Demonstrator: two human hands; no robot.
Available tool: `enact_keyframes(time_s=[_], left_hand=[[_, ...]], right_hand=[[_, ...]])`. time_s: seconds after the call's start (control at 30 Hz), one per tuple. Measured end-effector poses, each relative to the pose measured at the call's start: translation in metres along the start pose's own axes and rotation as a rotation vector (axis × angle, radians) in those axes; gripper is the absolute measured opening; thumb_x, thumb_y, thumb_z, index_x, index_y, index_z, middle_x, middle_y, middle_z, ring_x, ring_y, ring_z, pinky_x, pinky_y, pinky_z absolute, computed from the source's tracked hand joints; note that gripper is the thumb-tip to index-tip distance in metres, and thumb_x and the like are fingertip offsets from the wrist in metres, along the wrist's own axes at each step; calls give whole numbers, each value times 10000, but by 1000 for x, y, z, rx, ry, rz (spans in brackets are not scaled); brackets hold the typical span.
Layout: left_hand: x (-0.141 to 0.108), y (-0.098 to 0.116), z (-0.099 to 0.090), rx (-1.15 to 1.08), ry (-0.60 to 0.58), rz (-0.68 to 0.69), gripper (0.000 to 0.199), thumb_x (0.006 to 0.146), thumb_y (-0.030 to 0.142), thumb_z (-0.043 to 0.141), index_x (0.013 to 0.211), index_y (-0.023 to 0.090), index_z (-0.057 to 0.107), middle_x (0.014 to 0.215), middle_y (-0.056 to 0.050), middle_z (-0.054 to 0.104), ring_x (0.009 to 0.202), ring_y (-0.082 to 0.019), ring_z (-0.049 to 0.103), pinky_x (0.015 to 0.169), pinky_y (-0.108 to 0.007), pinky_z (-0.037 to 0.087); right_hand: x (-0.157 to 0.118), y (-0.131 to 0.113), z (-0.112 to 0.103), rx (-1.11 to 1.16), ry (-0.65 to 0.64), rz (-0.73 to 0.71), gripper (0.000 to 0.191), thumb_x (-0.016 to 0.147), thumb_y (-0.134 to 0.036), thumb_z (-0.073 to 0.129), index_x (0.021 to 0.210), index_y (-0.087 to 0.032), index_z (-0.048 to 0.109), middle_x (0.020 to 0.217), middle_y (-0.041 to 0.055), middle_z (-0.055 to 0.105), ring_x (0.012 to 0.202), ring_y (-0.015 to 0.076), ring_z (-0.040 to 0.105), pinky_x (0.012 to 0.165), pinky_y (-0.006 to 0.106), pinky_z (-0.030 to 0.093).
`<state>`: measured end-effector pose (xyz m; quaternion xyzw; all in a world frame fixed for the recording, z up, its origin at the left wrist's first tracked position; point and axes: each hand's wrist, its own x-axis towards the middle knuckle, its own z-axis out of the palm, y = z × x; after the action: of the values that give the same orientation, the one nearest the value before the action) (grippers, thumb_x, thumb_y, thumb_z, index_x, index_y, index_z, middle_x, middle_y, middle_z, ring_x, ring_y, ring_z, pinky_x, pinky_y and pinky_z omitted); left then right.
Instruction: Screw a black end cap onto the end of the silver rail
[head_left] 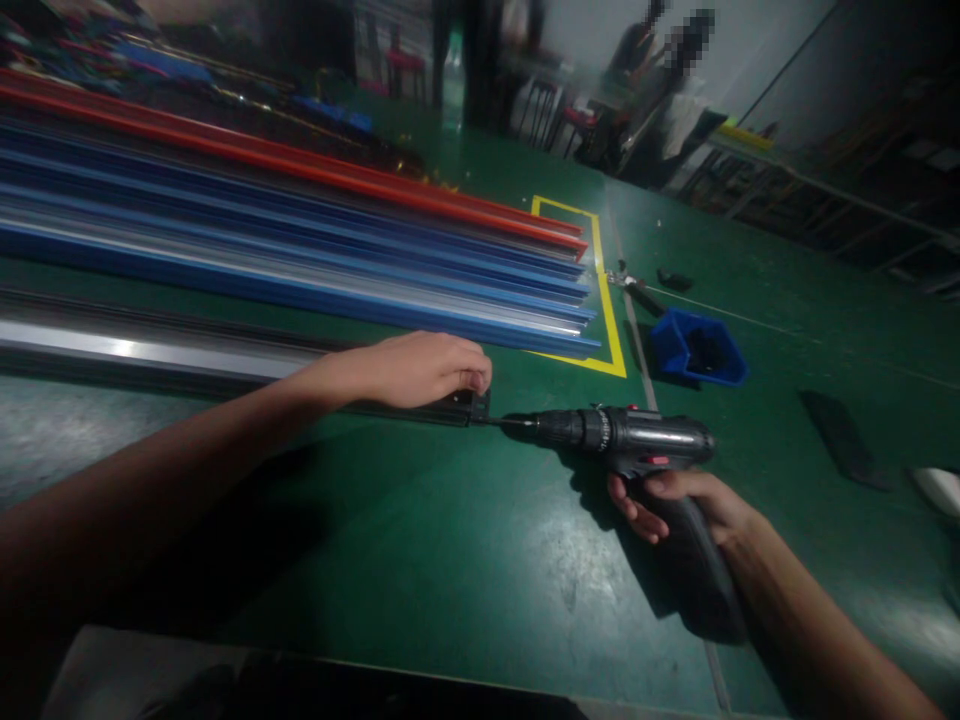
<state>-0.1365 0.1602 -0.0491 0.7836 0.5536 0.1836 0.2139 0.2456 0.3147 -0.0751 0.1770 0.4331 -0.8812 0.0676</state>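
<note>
My right hand (pixel 675 505) is wrapped round the grip of a black cordless drill (pixel 652 440), which lies level and points left. Its long bit (pixel 510 422) reaches the end of a black and silver metal profile (pixel 172 345). A small black end piece (pixel 480 405) sits at that end, and the bit's tip meets it. My left hand (pixel 427 370) is closed over the same end of the profile, fingers curled down onto it. What lies beneath the left fingers is mostly hidden.
Blue profiles (pixel 375 260) and red profiles (pixel 300 155) lie beyond, their ends inside a yellow tape outline (pixel 613 330). A blue bin (pixel 701 350) with dark small parts stands at right, near a black flat object (pixel 840 435). A clear bottle (pixel 453 80) stands behind.
</note>
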Motion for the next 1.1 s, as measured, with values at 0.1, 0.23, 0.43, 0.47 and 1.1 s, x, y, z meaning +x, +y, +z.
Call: enact_keyframes(time_s=[0.1,0.23,0.43,0.47,1.1], left_hand=[[0,0,0,0,3,-2,278,1045,294,431,1025,254,705,1069,-2,718,982,-159,651,871,-270,457],[0,0,0,11,3,-4,272,1040,284,435,1023,259,705,1065,6,719,983,-157,651,870,-262,451],[1,0,0,12,-7,-8,272,1041,289,434,1031,255,704,1071,5,715,988,-159,648,881,-265,450],[1,1,0,8,-5,-8,271,1040,288,436,1032,254,704,1069,4,715,985,-159,648,878,-267,452],[0,0,0,-9,9,8,283,1035,298,444,1027,246,721,1052,-4,725,968,-157,653,873,-277,463]], right_hand=[[1,0,0,-5,7,-14,306,894,-263,701,1079,-24,749,863,121,717,578,102,617,590,217,563],[0,0,0,-17,14,-10,296,892,-273,705,1052,-28,752,821,100,699,538,91,583,546,210,541],[0,-1,2,-8,64,15,293,863,-276,729,1028,-36,766,775,80,691,502,76,535,519,203,520],[0,-1,3,-7,65,11,290,862,-272,728,1027,-35,765,771,80,688,502,77,534,520,203,521],[-1,0,-2,26,43,39,294,869,-251,724,1069,-37,753,824,93,711,538,81,590,568,203,558]])
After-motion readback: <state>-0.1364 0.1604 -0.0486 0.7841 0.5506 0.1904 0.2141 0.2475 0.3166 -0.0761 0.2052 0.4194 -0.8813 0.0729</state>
